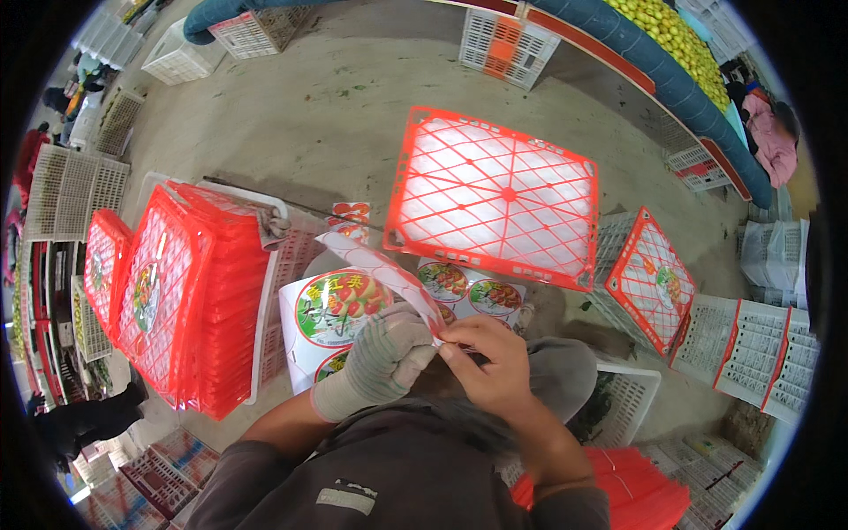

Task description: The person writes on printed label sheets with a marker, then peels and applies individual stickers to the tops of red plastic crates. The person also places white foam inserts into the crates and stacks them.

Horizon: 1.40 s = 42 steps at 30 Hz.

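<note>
My left hand [381, 361], in a striped knit glove, grips the lower end of a curled sticker sheet [391, 268] whose pale back faces me. With bare thumb and fingertips, my right hand [487, 358] pinches the same end. Below and left of the curled sheet lies a sheet of round fruit-printed stickers [344, 308] bearing writing. More round stickers [474, 291] show beyond my hands. Ahead stands a red plastic lattice crate lid [509, 194] with white padding under its mesh. The join between my fingers and the sheet is partly hidden.
Tall stacked red lids [225, 324] stand at left, with a grey glove [273, 228] beside them. A lidded crate [652, 281] is at right. A blue padded rail [596, 33] borders heaped yellow-green fruit [676, 46]. A person [768, 139] is at far right; others are at left.
</note>
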### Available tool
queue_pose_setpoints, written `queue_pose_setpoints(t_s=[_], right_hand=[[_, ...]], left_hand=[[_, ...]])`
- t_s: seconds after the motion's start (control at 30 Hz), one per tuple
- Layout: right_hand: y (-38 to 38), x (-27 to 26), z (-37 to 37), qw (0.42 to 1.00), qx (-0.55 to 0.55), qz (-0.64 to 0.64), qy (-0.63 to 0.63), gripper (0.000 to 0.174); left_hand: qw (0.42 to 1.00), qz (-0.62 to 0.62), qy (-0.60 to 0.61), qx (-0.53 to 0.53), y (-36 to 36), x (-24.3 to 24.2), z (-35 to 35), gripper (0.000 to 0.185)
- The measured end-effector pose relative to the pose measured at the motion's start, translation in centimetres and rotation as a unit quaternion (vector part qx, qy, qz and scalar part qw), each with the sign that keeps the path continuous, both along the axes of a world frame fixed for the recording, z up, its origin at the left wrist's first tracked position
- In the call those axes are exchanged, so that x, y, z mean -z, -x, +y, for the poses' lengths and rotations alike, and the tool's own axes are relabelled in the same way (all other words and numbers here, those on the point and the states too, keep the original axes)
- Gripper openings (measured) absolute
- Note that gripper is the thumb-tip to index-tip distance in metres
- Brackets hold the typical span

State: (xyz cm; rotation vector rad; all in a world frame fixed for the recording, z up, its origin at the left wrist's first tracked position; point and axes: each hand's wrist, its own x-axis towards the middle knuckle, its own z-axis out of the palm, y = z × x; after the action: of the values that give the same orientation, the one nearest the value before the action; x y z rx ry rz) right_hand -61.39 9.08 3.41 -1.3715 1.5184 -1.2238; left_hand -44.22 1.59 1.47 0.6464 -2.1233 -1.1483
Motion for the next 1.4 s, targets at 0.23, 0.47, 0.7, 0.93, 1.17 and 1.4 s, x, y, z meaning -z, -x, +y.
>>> queue_pose_setpoints(t_s=[0.23,0.47,0.7,0.93,1.17,1.4], right_hand=[[3.2,4.1,-0.7,0.867,0.222,-0.416,-0.161,0.015],[18.1,14.8,-6.9,0.861,0.456,0.219,0.048,0.022],[17.9,16.6,-7.1,0.844,0.184,0.496,-0.089,0.031],[8.0,8.4,-2.9,0.764,-0.035,-0.468,-0.442,0.045],[4.7,6.5,-2.2,0.838,0.133,-0.486,-0.211,0.022],[2.1,5.2,0.0,0.890,0.102,-0.354,-0.267,0.016]], left_hand=[[0.981,0.055,-0.185,-0.030,0.7,0.5,0.1,0.010],[0.949,0.026,-0.291,-0.115,0.1,-0.5,0.6,0.010],[0.937,0.063,-0.327,-0.106,0.2,-0.3,0.8,0.010],[0.938,0.137,-0.309,0.076,0.2,1.0,0.9,0.007],[0.932,-0.058,-0.274,0.228,-1.7,0.7,0.5,0.055],[0.902,-0.096,-0.420,-0.030,-0.9,-0.2,-1.3,0.033]])
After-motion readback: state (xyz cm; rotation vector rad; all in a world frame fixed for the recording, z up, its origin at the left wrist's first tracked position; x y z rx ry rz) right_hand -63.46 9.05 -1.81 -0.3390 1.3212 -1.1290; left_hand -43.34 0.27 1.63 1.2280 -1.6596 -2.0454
